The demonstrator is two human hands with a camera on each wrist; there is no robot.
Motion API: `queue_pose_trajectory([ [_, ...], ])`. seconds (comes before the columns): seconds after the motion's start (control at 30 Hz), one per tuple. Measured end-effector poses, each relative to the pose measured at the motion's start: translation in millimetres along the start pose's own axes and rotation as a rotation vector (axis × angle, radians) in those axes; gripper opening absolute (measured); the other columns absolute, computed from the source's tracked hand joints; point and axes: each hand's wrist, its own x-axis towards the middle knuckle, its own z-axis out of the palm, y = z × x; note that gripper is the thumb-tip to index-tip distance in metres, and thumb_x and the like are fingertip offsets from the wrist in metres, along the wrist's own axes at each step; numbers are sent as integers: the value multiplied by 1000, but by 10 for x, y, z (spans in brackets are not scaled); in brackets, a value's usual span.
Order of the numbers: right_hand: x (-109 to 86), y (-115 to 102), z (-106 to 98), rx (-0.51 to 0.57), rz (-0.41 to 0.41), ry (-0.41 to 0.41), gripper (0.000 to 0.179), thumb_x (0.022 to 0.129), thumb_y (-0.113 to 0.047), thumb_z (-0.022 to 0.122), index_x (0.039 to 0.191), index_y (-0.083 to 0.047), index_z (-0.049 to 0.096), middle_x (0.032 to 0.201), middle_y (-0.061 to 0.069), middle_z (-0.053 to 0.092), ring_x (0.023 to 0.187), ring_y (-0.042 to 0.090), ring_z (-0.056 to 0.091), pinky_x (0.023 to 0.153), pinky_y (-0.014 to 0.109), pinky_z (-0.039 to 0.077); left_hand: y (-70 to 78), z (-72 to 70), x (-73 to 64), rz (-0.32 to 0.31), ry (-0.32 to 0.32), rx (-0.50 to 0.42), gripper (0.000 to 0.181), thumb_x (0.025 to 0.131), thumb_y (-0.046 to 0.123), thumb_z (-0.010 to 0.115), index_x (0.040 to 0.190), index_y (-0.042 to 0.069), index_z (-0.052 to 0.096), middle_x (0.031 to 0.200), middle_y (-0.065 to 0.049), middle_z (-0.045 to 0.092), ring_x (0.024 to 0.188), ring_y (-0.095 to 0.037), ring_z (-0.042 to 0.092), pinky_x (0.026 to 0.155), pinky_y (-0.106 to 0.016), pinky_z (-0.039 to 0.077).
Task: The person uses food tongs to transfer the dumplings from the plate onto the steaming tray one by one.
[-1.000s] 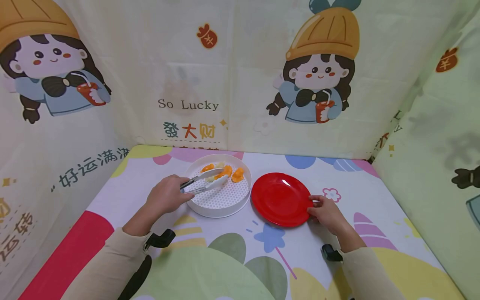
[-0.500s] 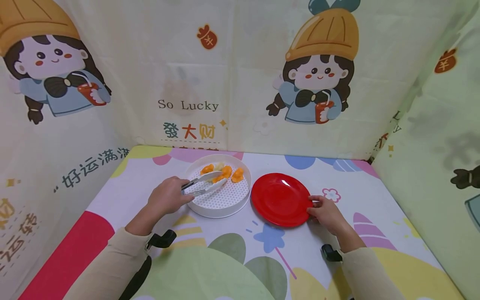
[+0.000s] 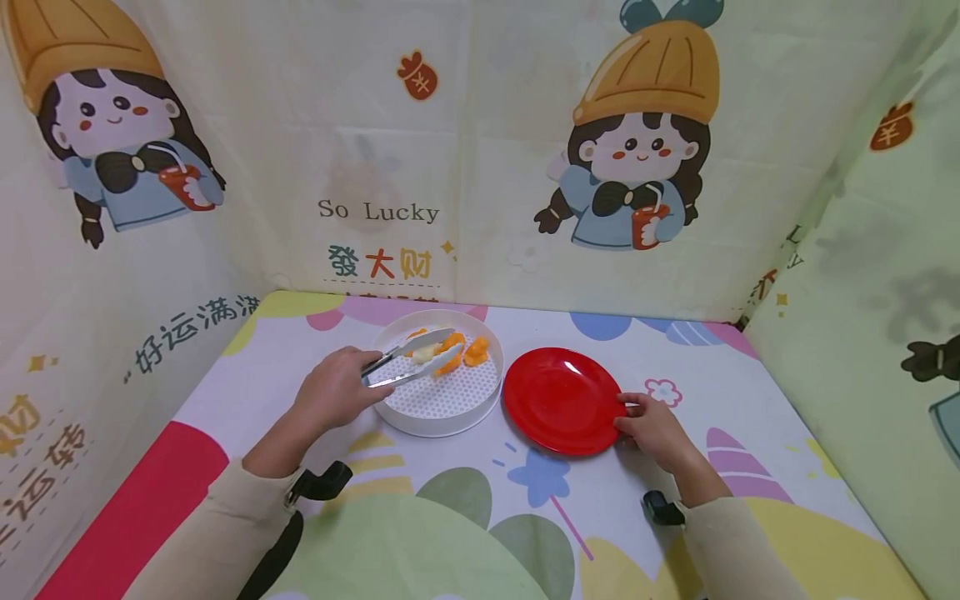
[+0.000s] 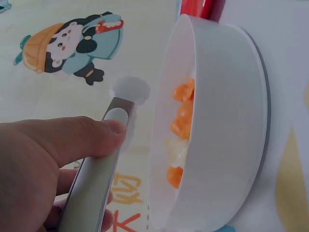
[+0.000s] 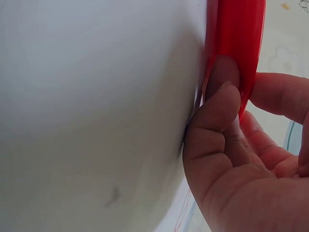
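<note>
In the head view my left hand [image 3: 337,392] grips metal tongs [image 3: 431,364], their arms spread apart over a round white perforated tray [image 3: 438,425]. Several orange pieces [image 3: 476,352] lie in this tray, and a pale piece [image 3: 425,353] shows between the tongs' arms. Seen from the left wrist, my thumb presses on the tongs' handle [image 4: 91,188] beside the tray's wall [image 4: 227,121]. To the right, my right hand [image 3: 656,429] pinches the rim of a red plate [image 3: 558,400]. The right wrist view has fingers on both sides of that plate's rim [image 5: 241,34].
Patterned cloth [image 3: 465,550] covers the table beneath tray and plate. The tray's right side stands close to the plate's left edge. Printed fabric walls [image 3: 495,167] enclose the back and both sides.
The tongs have shifted slightly away from me, with their tips now farther over the orange pieces. A pale piece now shows between the arms. The right hand and the plate stay put.
</note>
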Motion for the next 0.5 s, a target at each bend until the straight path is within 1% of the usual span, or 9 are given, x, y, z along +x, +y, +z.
queue_pose_trajectory([
  [0.1, 1, 4, -2, 1, 7, 2, 61, 94, -11, 68, 146, 4, 40, 130, 26, 53, 90, 26, 64, 76, 32, 57, 81, 22, -43, 24, 7, -32, 60, 84, 30, 79, 132, -2, 62, 119, -21, 63, 96, -31, 58, 75, -43, 50],
  [0.23, 11, 9, -9, 6, 10, -2, 61, 95, -11, 67, 147, 4, 39, 130, 26, 53, 90, 26, 64, 76, 31, 57, 190, 89, -110, 64, 16, -61, 58, 85, 30, 77, 132, 0, 63, 120, -19, 64, 97, -30, 59, 76, -44, 51],
  [0.37, 9, 7, -8, 6, 6, -7, 61, 95, -11, 67, 147, 4, 39, 130, 26, 53, 90, 26, 64, 76, 31, 57, 298, 177, -171, 101, 47, -91, 56, 85, 28, 74, 132, 1, 63, 122, -18, 64, 99, -29, 59, 78, -44, 53],
  [0.5, 7, -1, -4, 3, 3, -8, 61, 95, -12, 67, 147, 5, 39, 130, 26, 53, 89, 26, 64, 76, 31, 57, 406, 308, -221, 135, 80, -116, 54, 82, 24, 74, 129, 0, 64, 122, -18, 62, 102, -30, 59, 83, -46, 53],
])
